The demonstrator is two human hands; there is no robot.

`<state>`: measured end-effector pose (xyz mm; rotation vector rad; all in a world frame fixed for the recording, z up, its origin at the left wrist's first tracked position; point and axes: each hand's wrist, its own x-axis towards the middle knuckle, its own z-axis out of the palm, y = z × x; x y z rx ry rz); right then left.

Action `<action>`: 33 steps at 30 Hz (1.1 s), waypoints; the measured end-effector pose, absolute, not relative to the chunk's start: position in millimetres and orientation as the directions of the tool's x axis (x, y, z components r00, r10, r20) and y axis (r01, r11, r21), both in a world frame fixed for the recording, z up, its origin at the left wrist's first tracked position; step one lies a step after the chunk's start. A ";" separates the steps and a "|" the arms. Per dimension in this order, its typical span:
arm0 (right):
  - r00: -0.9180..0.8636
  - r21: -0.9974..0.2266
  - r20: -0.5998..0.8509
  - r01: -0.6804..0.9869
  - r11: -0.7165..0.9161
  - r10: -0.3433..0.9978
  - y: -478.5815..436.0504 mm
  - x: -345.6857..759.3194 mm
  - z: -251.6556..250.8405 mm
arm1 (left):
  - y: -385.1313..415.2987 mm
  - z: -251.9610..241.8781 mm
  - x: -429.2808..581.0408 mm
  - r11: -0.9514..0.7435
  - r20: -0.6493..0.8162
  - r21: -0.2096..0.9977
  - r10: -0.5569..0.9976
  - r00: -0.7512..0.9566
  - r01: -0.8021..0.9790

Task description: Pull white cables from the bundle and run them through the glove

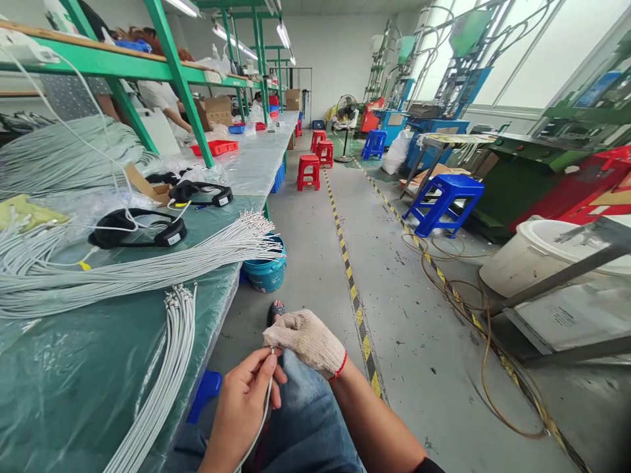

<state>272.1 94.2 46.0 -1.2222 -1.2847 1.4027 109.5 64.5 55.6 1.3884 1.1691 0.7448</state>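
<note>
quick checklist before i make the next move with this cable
- Cable secure in the left hand: ok, pinched between thumb and fingers close to its end.
- Right hand close to that end: ok, its fingers are beside it; whether they grip it is hidden.
- Both hands gloved: not ok, the right wears a glove, the left is bare.
- Cable tip undamaged: cannot tell, too small and partly covered.
- Smaller cable bundle resting on the table: ok, its ends are bunched together.
</note>
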 end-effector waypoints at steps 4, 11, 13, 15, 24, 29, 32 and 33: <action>-0.082 -0.973 -0.164 0.178 -0.148 0.983 93.8 277.5 34.5 | 44.9 41.5 104.7 0.031 -0.205 0.917 0.893 0.401 0.398; 0.135 -0.618 -0.058 0.773 -0.142 0.989 97.5 287.8 8.1 | -2.8 6.1 79.0 -0.155 -0.065 0.655 0.964 0.259 0.740; 0.023 -0.626 -0.078 0.777 -0.067 0.997 96.0 281.3 1.7 | -8.6 4.5 62.6 -0.197 0.012 0.607 0.971 0.239 0.770; -0.054 -0.650 -0.084 0.760 -0.014 0.995 94.1 270.2 -1.5 | -13.7 6.0 42.8 -0.223 0.107 0.558 0.975 0.197 0.799; -0.402 -0.775 0.072 0.553 0.305 0.913 70.1 191.5 1.8 | -47.3 26.0 -31.1 -0.256 0.578 0.137 0.805 0.133 0.957; -0.805 -0.757 0.114 0.309 0.575 0.582 29.0 151.4 -16.6 | -49.0 29.8 -60.4 -0.154 0.566 -0.061 0.808 0.161 0.986; -0.865 -0.746 0.002 0.333 0.577 0.502 17.7 140.3 -26.2 | -49.1 25.3 -67.3 -0.155 0.514 -0.054 0.843 0.161 0.986; -0.854 -0.745 -0.010 0.354 0.565 0.521 18.0 139.1 -26.2 | -49.2 24.3 -68.0 -0.157 0.491 -0.038 0.857 0.156 0.987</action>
